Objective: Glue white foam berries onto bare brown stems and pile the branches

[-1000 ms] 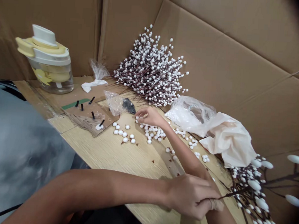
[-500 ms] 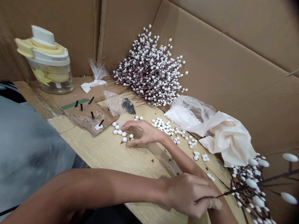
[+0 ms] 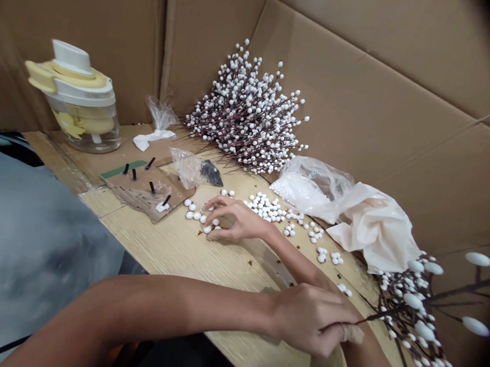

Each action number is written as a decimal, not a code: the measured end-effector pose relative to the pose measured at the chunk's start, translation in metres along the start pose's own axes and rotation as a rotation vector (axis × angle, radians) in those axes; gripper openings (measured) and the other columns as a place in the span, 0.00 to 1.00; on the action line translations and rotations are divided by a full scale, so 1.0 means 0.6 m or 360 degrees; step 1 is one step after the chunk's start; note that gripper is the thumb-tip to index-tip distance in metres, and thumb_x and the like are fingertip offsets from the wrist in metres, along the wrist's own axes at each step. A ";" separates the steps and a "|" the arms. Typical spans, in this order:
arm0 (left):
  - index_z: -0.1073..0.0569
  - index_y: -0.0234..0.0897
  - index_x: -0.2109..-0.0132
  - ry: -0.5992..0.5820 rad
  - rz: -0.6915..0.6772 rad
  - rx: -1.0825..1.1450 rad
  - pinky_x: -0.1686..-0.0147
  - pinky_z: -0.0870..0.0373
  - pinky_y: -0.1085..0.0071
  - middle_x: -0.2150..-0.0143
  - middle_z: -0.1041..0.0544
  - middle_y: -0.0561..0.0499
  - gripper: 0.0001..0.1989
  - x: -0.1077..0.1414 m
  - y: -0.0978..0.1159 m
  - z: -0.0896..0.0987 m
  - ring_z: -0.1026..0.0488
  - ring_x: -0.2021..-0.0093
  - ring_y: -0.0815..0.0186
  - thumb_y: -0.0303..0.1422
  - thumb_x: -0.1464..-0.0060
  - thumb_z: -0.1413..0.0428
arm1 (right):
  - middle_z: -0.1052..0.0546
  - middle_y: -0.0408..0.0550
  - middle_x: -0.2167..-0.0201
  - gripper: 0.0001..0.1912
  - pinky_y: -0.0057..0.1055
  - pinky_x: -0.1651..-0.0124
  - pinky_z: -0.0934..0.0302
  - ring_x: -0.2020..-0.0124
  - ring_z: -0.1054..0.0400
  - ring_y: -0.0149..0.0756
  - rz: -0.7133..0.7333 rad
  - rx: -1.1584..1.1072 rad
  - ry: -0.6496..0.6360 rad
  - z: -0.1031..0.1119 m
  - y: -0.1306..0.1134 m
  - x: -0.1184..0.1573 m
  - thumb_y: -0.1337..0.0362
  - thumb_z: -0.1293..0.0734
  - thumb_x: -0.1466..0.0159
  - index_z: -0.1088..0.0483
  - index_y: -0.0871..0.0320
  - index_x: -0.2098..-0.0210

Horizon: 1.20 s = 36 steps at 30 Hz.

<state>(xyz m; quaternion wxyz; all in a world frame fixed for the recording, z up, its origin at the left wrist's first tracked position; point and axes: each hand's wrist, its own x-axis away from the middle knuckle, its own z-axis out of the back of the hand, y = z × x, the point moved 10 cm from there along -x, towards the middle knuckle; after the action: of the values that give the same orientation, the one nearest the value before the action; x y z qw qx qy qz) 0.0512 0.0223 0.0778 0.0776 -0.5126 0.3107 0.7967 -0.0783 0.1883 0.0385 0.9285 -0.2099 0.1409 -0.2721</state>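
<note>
My left hand (image 3: 319, 321) is closed round the thin brown stem of an artificial berry branch (image 3: 403, 309). White oval berries on the branch spread out to the right, some blurred near the camera. My left forearm crosses over my right one. Farther forward, my right hand (image 3: 238, 219) reaches to a small group of loose white berries (image 3: 193, 215) on the table. Its thumb and fingers are curved but apart, at the group's right-hand end. Fingertips partly hide some berries there, and I see none clearly gripped.
More loose white berries (image 3: 268, 207) lie beyond my right hand, beside a clear plastic bag (image 3: 311, 182). A tall bundle of berry stems (image 3: 249, 112) leans on the cardboard wall (image 3: 378, 103). At left are a yellow-lidded bottle (image 3: 84, 101) and a cardboard piece (image 3: 140, 191) with black sticks.
My right hand has shifted slightly right, its fingers curling lower and nearer the loose berries. My left hand keeps hold of the branch almost unmoved.
</note>
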 end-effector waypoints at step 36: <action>0.24 0.29 0.65 -0.0182 0.0102 -0.0036 0.60 0.28 0.77 0.65 0.20 0.47 0.12 -0.006 -0.007 -0.012 0.25 0.65 0.69 0.24 0.45 0.53 | 0.26 0.52 0.55 0.14 0.37 0.47 0.40 0.52 0.33 0.38 0.0038 0.0096 0.0106 0.029 -0.014 -0.001 0.62 0.34 0.41 0.30 0.58 0.56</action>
<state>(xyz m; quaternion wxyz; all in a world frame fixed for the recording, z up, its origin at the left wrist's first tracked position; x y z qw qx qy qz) 0.0602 0.0221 0.0769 0.0638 -0.4569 0.3130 0.8302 -0.0758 0.1881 0.0578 0.9323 -0.1709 0.1660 -0.2720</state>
